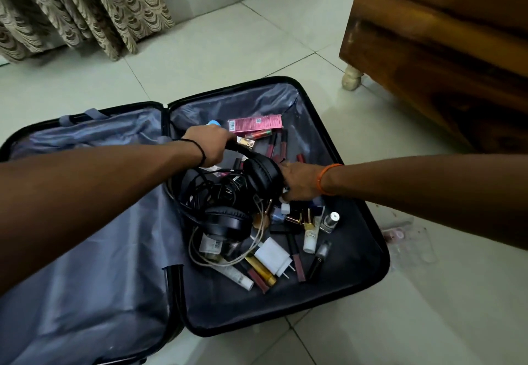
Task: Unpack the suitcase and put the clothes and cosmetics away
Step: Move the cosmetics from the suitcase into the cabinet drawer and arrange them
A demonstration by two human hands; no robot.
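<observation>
A black suitcase lies open on the tiled floor, its left half lined in grey cloth. The right half holds several cosmetics: a pink box, lipsticks, small bottles such as a nail-polish bottle, a white charger plug and tangled cables. Black headphones lie on top of them. My left hand grips the headband of the headphones. My right hand is down among the small bottles beside the upper ear cup, fingers curled; what it holds is hidden.
A dark wooden cabinet on pale feet stands at the right. Patterned curtains hang at the back left. A clear plastic pouch lies on the floor to the right of the suitcase.
</observation>
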